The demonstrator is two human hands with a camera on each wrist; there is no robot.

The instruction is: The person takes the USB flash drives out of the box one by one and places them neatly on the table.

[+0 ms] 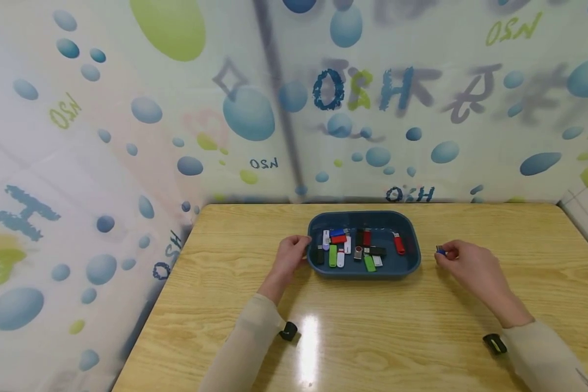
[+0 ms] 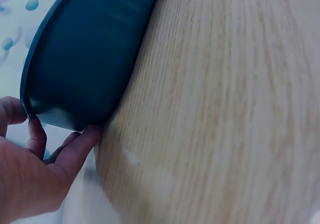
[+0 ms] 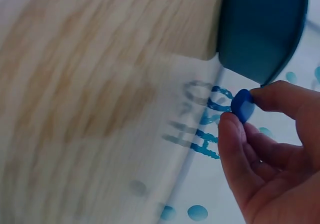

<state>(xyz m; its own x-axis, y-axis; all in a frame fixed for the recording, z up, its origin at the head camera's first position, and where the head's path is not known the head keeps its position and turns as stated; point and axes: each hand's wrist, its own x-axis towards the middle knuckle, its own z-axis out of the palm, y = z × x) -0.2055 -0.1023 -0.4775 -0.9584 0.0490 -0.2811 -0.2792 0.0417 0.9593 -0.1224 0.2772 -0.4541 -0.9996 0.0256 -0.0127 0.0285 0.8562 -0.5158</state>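
Note:
A dark blue plastic tray [image 1: 362, 275] stands on the table, holding several USB flash drives in red, green, white, black and blue. At the tray's left end, my left hand [image 1: 291, 256] grips the rim between thumb and fingers; the left wrist view shows these fingers [image 2: 80, 151] against the tray wall [image 2: 85, 59]. To the right of the tray and apart from it, my right hand [image 1: 475, 269] pinches a small blue USB flash drive [image 1: 440, 250] between thumb and fingertips. In the right wrist view, the rounded end of the blue flash drive [image 3: 243, 106] shows.
The wooden table [image 1: 372, 332] reaches back to a wall covering [image 1: 294, 147] printed with bubbles and letters. Inside the tray, a red flash drive [image 1: 399, 244] lies alone near the right end, while a green flash drive [image 1: 332, 256] lies among others on the left.

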